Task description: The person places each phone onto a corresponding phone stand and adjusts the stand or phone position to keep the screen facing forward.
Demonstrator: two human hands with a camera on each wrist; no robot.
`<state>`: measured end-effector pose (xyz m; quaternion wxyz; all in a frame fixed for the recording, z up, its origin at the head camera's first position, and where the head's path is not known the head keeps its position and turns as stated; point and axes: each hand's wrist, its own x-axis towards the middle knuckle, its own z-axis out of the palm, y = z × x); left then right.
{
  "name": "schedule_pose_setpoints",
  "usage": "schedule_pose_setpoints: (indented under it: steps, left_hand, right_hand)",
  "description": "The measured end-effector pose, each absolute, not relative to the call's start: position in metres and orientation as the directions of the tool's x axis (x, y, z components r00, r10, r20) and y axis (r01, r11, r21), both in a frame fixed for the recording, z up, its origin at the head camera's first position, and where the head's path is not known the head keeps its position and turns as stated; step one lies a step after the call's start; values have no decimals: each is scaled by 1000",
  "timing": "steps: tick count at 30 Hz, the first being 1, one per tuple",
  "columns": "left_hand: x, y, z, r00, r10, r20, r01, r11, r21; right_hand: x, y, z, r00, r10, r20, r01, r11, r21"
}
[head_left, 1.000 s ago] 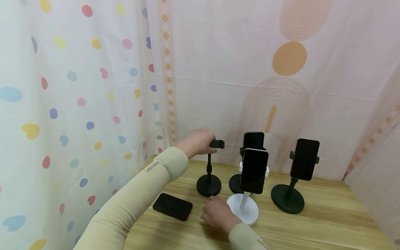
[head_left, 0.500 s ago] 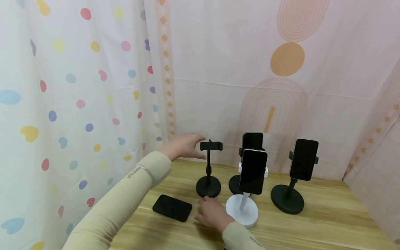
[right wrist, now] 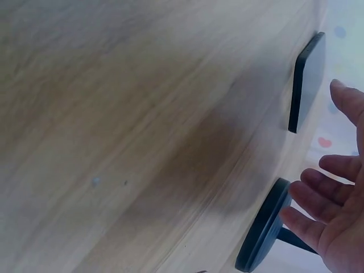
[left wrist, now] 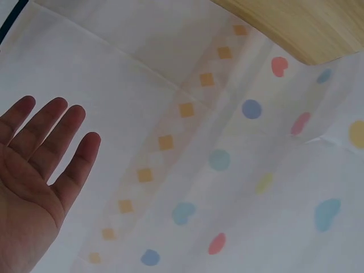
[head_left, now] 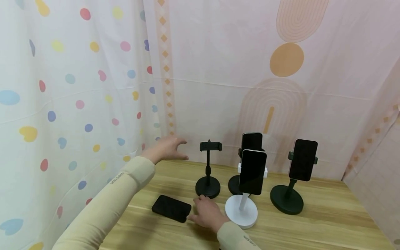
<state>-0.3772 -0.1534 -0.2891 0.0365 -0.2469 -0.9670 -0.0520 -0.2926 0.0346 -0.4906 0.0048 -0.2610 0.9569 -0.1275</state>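
My left hand [head_left: 167, 148] hovers above the table's far left, thumb and fingers spread and holding nothing. Its palm and straight fingers [left wrist: 77, 165] show in the left wrist view. To its right stands a black phone stand [head_left: 207, 187] with an empty clamp [head_left: 210, 146] on top. A black smartphone [head_left: 171, 208] lies flat on the table. Just right of that phone is my right hand [head_left: 207, 212], fingers loosely bent around nothing. In the right wrist view this hand [right wrist: 341, 222] appears between the lying phone [right wrist: 307, 85] and a round stand base [right wrist: 264, 227].
A white stand [head_left: 241, 211] bearing a phone [head_left: 253, 172] is close to my right forearm. Behind it, another black stand [head_left: 234, 185] holds a phone [head_left: 251, 141]. A dark green stand [head_left: 286, 199] with a phone [head_left: 303, 159] is farther right. Patterned curtains [head_left: 203, 69] surround the table.
My left hand has let go of the black stand's clamp and moved left. The clamp now faces forward. My right hand has shifted left toward the lying smartphone.
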Motion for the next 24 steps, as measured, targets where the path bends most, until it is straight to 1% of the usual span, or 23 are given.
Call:
schedule_pose_setpoints:
  steps: [3,7,14,20,24]
  left_hand:
    - [-377,-164,-293,-876,471,106,478,877,54]
    - [-376,-179,-298,-876,470,110,478,877,57]
    - [-372,-205,-309,-915,394,81,398,917,28]
    - [-371,-216,-314,-921,385,63,388,921,43]
    - [-370,-220,-315,-922,380,73,383,924,21]
  right_hand:
    - [-293,32,-490,-861,-505,66,-503,824,-260]
    - [-294,28,-490,-858,-509,67,-506,815,-282]
    - [-298,19,-492,-870,-491,44,-474,810,-346]
    - [-300,6,-498,-868,-495,26,-475,816,-330]
    - [-301,-2,-501,-860,-510,20,-490,814,-313]
